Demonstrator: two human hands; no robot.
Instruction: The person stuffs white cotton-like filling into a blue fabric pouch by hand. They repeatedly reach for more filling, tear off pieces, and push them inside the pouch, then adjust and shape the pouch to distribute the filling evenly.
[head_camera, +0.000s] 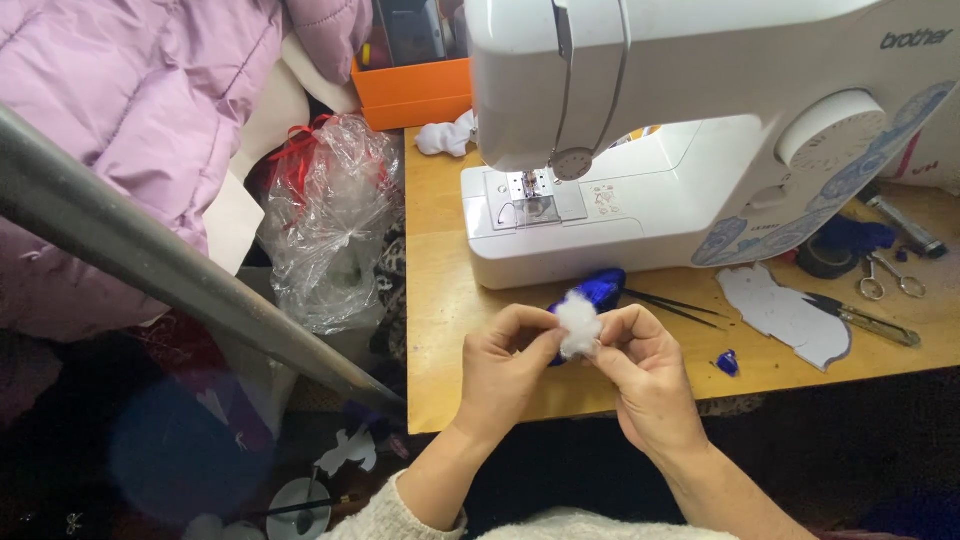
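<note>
Stuffing: a white tuft of fibre filling (578, 325) sits pinched between both hands, just in front of the sewing machine (680, 150) and above the near part of the wooden surface (440, 330).
Left hand: the left hand (505, 365) has its grip closed on the tuft, thumb and forefinger meeting on the tuft's left side.
Right hand: the right hand (645, 365) is likewise closed on the tuft from the right; whether it also holds the blue piece I cannot tell.
Blue piece: a shiny blue fabric piece (597, 290) lies directly behind the grip, partly hidden by the tuft and touching or nearly touching it.
Beyond the grip: thin black tweezers (672, 306) lie just right of the blue piece; a white cut-out shape (785, 312) and dark-handled scissors (862, 320) lie farther right; a small blue scrap (727, 362) rests near the right hand.
Left of the grip: a crumpled clear plastic bag (330, 215) hangs off the surface edge, well apart.
Doing it well: judging by the pinch, the filling handles best teased loose and fed in small wisps, so it packs evenly without lumps.
Risk: a tight wad would likely bulge the thin fabric or strain a seam.
</note>
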